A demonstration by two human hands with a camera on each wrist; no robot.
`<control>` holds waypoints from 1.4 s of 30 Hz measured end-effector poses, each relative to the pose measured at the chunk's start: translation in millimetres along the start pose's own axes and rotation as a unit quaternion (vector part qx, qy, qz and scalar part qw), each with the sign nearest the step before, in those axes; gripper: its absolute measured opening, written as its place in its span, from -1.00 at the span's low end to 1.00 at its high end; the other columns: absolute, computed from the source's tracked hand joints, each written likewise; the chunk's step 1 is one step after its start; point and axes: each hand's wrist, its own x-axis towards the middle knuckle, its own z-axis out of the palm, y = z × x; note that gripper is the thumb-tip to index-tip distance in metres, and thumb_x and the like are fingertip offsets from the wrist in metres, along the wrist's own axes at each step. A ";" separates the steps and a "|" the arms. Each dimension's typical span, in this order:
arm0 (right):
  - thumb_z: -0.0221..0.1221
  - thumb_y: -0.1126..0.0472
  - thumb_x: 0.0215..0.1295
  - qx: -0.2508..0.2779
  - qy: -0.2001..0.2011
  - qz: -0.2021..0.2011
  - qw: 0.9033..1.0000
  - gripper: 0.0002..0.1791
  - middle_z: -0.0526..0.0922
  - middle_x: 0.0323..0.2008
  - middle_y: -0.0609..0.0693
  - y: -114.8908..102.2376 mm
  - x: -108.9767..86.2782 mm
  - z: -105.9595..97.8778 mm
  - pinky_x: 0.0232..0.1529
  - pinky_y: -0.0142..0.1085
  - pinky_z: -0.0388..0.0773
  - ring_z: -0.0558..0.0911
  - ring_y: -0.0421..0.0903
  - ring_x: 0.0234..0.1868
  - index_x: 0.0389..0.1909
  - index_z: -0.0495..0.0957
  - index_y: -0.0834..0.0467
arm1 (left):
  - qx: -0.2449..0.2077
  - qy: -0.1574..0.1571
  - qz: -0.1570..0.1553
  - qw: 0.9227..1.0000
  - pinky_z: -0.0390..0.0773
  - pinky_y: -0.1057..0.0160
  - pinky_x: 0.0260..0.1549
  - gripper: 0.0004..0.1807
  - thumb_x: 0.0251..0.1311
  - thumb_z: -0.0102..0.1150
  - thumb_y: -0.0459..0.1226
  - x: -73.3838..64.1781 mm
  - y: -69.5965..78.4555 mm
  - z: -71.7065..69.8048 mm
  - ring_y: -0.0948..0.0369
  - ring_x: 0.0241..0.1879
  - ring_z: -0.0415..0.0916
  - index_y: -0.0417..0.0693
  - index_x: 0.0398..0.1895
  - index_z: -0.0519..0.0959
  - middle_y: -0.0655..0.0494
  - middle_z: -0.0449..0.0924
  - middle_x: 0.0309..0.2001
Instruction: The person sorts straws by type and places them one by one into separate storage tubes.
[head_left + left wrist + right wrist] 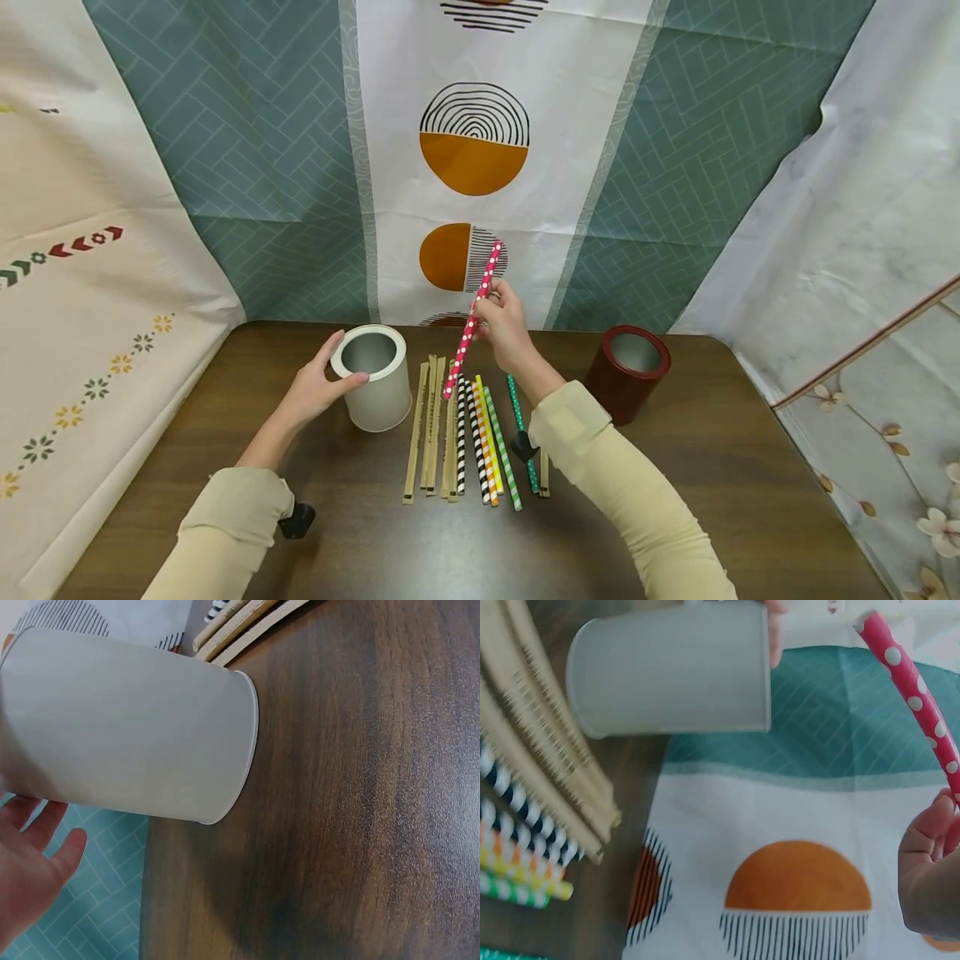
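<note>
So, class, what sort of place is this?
Probably a curtained-off indoor tabletop setup: patterned cloth hangs behind a brown table, where striped straws lie near a white can.

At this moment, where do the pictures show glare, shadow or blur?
Head view: soft glare on the table, near the bottom edge; left wrist view: dark shadow beside the pale can, glare toward the right edge; right wrist view: striped straws look blurred.

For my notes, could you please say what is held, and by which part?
The right hand pinches the pink straw near its middle; the left hand holds the white can near its rim.
</note>
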 end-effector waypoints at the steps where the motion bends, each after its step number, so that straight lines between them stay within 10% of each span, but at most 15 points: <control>1: -0.15 0.43 0.04 0.011 0.005 -0.010 1.000 -0.84 0.34 -0.61 -0.04 -0.8 0.8 3.6 -0.69 -0.38 0.36 0.29 -0.16 -0.67 -0.41 0.23 0.11 | -0.004 0.000 0.001 1.000 0.04 -0.21 0.14 -0.02 0.00 0.20 -0.06 0.3 -0.6 0.6 -0.12 0.33 -0.12 0.07 0.38 -0.20 -0.13 -0.11 0.37; 8: -0.10 0.43 0.12 0.058 0.040 -0.049 0.996 -0.87 0.39 -0.58 -0.03 1.5 5.4 26.3 -0.66 -0.42 0.45 0.44 -0.23 -0.65 -0.36 0.24 0.15 | -0.007 0.010 0.005 1.000 0.09 -0.18 0.13 -0.02 -0.01 0.21 -0.04 5.8 -11.6 5.3 -0.09 0.31 -0.07 0.10 0.38 -0.18 -0.12 -0.06 0.36; 17: -0.03 0.46 0.14 -0.005 0.014 -0.088 0.996 -0.78 0.42 -0.48 -0.08 23.2 7.7 48.8 -0.56 -0.45 0.50 0.54 -0.26 -0.52 -0.18 0.25 0.32 | -0.008 0.015 0.006 1.000 0.08 -0.19 0.14 -0.03 -0.02 0.22 -0.05 6.7 -11.4 5.8 -0.09 0.31 -0.05 0.04 0.38 -0.15 -0.14 -0.04 0.35; 28: 0.06 0.44 0.12 -0.078 -0.005 -0.038 0.996 -0.80 0.52 -0.40 0.17 51.3 3.6 60.0 -0.52 -0.44 0.48 0.60 0.11 -0.37 -0.23 0.32 0.36 | -0.009 0.013 0.003 1.000 0.05 -0.22 0.14 -0.02 -0.02 0.22 -0.05 6.8 -10.3 5.8 -0.10 0.32 -0.09 0.02 0.38 -0.16 -0.13 -0.07 0.36; 42: 0.07 0.43 0.09 -0.148 -0.032 -0.030 0.988 -0.82 0.54 -0.42 0.41 51.5 -12.1 66.2 -0.62 -0.52 0.31 0.37 -0.20 -0.64 -0.28 0.40 0.43 | -0.010 0.010 0.005 1.000 0.06 -0.22 0.14 -0.03 0.00 0.20 -0.05 5.5 -10.7 4.5 -0.10 0.33 -0.13 0.04 0.38 -0.18 -0.11 -0.12 0.37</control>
